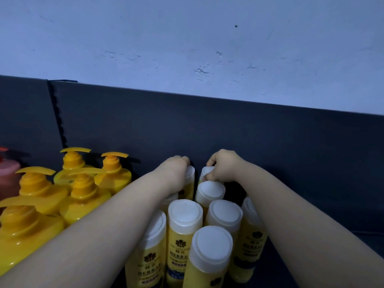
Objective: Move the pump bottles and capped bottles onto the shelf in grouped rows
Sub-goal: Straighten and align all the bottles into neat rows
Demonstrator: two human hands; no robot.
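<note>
White-capped bottles sat under both sets of fingers at the middle of the frame. The left hand (176, 169) had its fingers (185, 160) curled over the cap of the rear left bottle (190, 181), closed around its top. The right hand (223, 165) had its fingers (209, 163) folded down onto the cap of the rear right bottle (204, 172), gripping it likewise. These two bottles stood just beside each other, with a narrow dark gap between them, close to the dark back panel (228, 125) of the shelf (363, 235).

In front of the hands, toward the lower middle of the frame, six more capped bottles (185, 217) showed clearly, yellow with white caps, packed in touching rows; with the two being held that made eight I could count. Part of another cap seemed to peek from under the left forearm, too hidden to be sure of.

At the lower left of the frame stood the yellow pump bottles (83, 190), five counted: two at the back, two in the middle, one large at the front edge, standing close together. One reddish pump bottle (8, 177) sat at the far left edge, partly cut off.

Both bare forearms reached in from the bottom corners. A slotted upright (58, 117) ran down the back panel at the left, and a pale wall (187, 38) filled the upper half of the frame.
</note>
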